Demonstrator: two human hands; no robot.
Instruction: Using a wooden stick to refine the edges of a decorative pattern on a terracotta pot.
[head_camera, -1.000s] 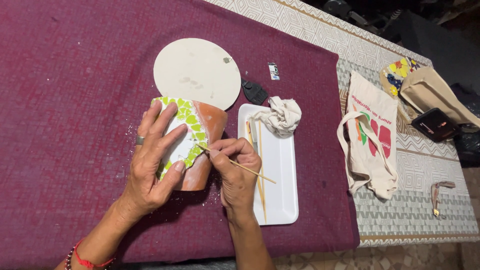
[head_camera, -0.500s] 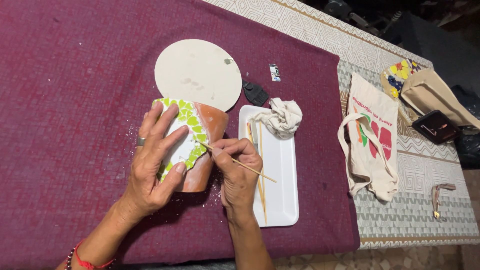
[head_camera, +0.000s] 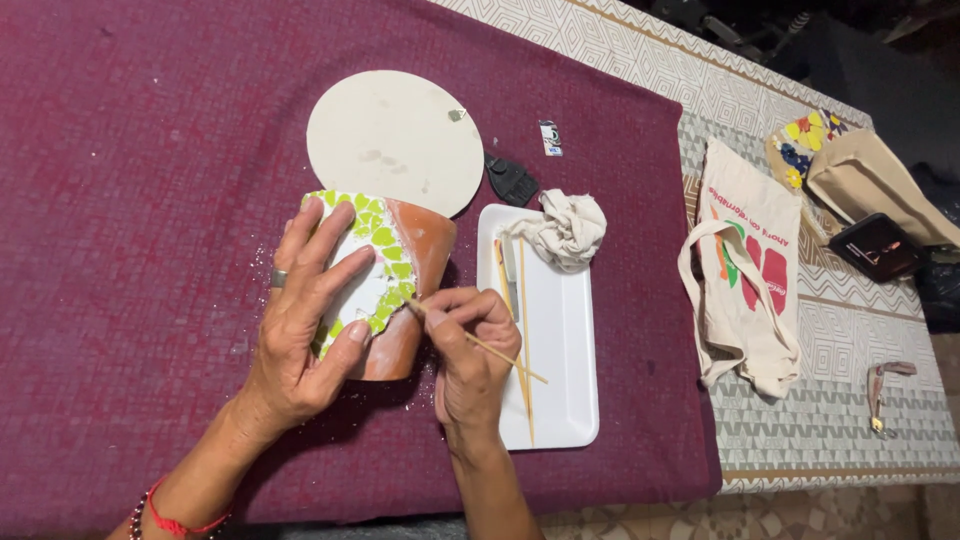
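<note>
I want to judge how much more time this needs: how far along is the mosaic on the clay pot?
Done: green and white mosaic pieces cover roughly the half of the clay pot under the left hand. In hand: the right hand works a thin wooden stick along the edge of the green pieces. Left: the other visible side is bare terracotta.

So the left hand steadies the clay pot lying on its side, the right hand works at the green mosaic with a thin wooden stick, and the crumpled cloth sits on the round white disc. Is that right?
Not quite. In the head view the crumpled cloth sits at the top of the white rectangular tray, not on the round white disc. The rest holds: the left hand steadies the clay pot lying on its side, and the right hand works at the green mosaic with a thin wooden stick.
</note>
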